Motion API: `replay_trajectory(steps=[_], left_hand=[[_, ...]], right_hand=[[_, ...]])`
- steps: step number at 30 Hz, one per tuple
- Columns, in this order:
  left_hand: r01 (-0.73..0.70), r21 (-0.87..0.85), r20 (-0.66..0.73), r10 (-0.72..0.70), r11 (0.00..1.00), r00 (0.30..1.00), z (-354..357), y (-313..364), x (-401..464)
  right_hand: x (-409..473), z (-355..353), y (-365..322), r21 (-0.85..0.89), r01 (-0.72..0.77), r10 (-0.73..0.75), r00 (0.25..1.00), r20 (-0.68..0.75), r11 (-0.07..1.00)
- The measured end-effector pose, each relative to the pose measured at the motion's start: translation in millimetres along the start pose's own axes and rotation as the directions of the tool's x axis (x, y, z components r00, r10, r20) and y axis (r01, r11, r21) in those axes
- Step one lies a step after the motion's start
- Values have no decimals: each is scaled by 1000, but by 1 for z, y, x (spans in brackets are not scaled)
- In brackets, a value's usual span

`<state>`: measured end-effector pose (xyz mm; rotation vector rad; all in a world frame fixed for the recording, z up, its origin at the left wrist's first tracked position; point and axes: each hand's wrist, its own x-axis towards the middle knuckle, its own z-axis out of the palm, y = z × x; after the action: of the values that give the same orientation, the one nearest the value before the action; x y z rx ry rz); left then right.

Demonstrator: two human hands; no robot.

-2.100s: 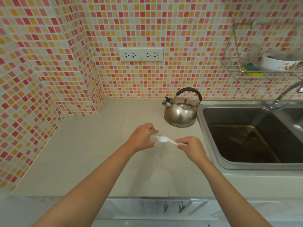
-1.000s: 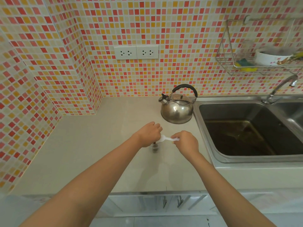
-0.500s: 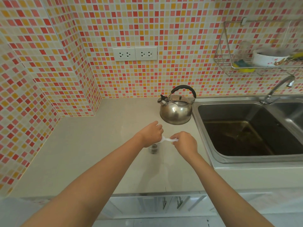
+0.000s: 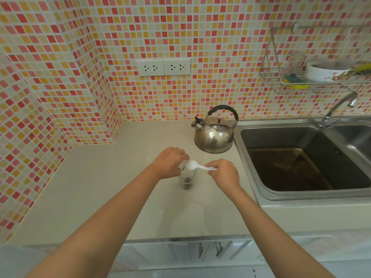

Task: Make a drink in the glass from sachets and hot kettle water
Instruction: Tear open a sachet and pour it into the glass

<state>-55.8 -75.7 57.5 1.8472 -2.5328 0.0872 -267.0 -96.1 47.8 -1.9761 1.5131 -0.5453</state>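
A small clear glass (image 4: 187,180) stands on the beige counter (image 4: 104,187) with dark contents at its bottom. My left hand (image 4: 170,163) curls over the glass's left rim and grips it; what lies under the fingers is hidden. My right hand (image 4: 223,173) pinches the handle of a white plastic spoon (image 4: 192,165), whose bowl hovers over the glass mouth next to my left fingers. The steel kettle (image 4: 213,135) with a black handle sits behind the glass, by the sink's left edge. No sachet shows.
A steel sink (image 4: 301,157) with a tap (image 4: 339,109) fills the right side. A wire rack (image 4: 281,85) with a white bowl hangs on the tiled wall above it. Two sockets (image 4: 163,67) are on the back wall. A tiled corner juts out at left.
Both hands stay at the glass with the spoon over its mouth. Dark contents now show in the glass bottom, which looked clear two seconds ago. The view has shifted slightly.
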Motion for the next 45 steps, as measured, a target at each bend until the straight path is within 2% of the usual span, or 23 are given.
replay_trajectory(steps=[3, 7, 11, 15, 19, 25, 35, 41, 45], left_hand=[[-34, 36, -36, 35, 999, 999, 0, 1, -3], [-139, 181, -85, 156, 974, 984, -2, 4, -6], [-274, 367, -18, 302, 889, 953, -3, 8, -5], [-342, 454, 58, 356, 823, 933, -9, 14, -3], [-331, 467, 124, 310, 820, 942, -10, 17, -2], [-345, 497, 195, 285, 797, 939, -10, 23, 2], [-239, 439, 135, 200, 866, 971, -8, 20, -3], [-75, 327, 59, 59, 942, 997, -1, 17, -4], [70, 185, 21, -75, 980, 997, 2, 16, -6]], right_hand=[[1, 1, -1, -5, 5, -5, 1000, 2, 1000], [3, 3, 0, -14, 15, -14, 999, 33, 1000], [1, 7, 4, -13, 11, -10, 999, 49, 1000], [0, 7, 10, -22, -3, 4, 999, 35, 1000], [-1, 3, 16, -50, -15, 16, 1000, 21, 999], [1, 4, 10, -249, 63, -56, 998, 34, 966], [0, 3, 10, -377, 159, -149, 987, 56, 913], [-2, -2, 11, -539, 243, -221, 969, 108, 806], [-5, -4, 11, -527, 206, -192, 978, 82, 824]])
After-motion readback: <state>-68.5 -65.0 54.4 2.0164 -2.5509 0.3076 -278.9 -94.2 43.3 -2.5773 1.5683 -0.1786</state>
